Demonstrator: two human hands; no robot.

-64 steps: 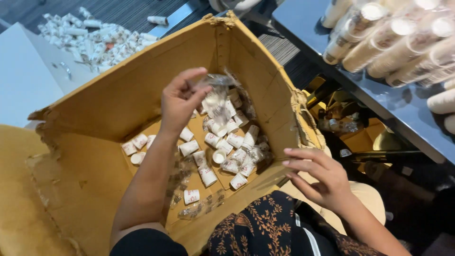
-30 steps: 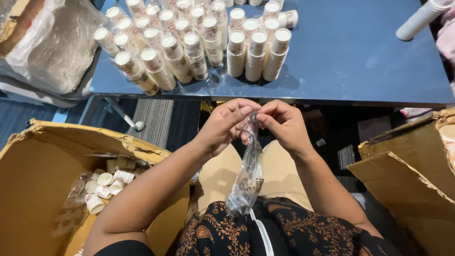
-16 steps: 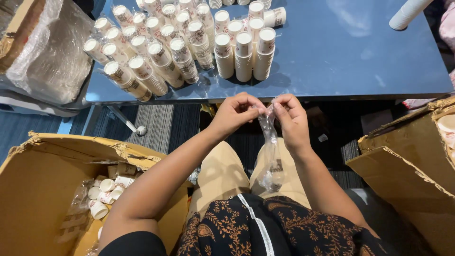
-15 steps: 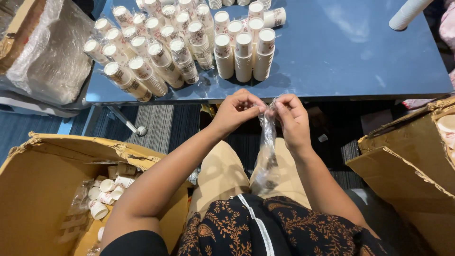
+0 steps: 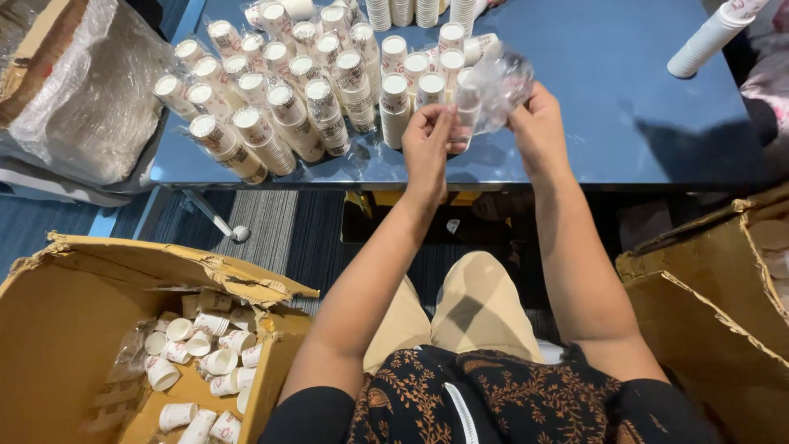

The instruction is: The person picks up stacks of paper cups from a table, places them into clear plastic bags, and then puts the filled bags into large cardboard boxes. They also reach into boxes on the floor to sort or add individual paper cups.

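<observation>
Crinkled clear plastic wrap (image 5: 497, 86) is pinched between both hands above the glossy blue desk (image 5: 625, 99). Fingers of the left hand (image 5: 427, 148) close on its lower end, and the right hand (image 5: 538, 131) grips the bunched upper part. Just beside them, sleeves of small paper cups (image 5: 283, 90) lean in rows, too many to count. Loose cups (image 5: 201, 362) lie in one open cardboard box (image 5: 74, 329) at the lower left.

A brown cardboard box (image 5: 90, 329) with torn flaps stands open at lower left, small white paper cups loose inside. Another brown carton (image 5: 723, 279) sits at the right edge. A crumpled clear plastic wrapper (image 5: 497, 86) hangs at upper centre, and bulky clear plastic sheeting (image 5: 82, 99) fills the upper left.
</observation>
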